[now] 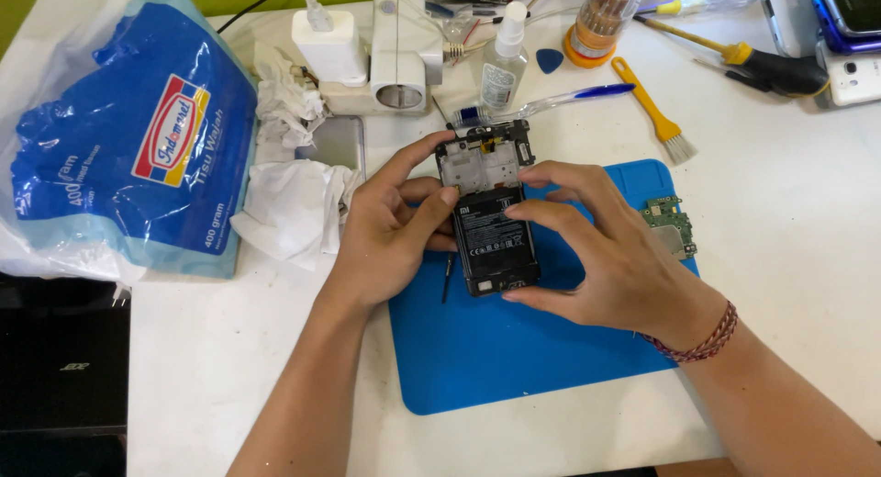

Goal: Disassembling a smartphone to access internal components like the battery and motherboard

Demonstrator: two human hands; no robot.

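An opened black phone [489, 222] with its back cover off lies on a blue work mat [514, 348], its black battery exposed. My left hand [390, 229] grips the phone's left edge, thumb on the battery and index finger along the top left. My right hand [596, 247] holds the phone's right side, fingertips on the battery's top and the lower edge. A woven red bracelet circles my right wrist.
A green circuit board [673, 222] rests on the mat's right edge. Crumpled tissues [289, 202] and a blue tissue pack [128, 137] lie left. Behind are a spray bottle [503, 59], a yellow brush [653, 108], a blue pen [578, 96], a screwdriver [762, 64] and a white charger [328, 44].
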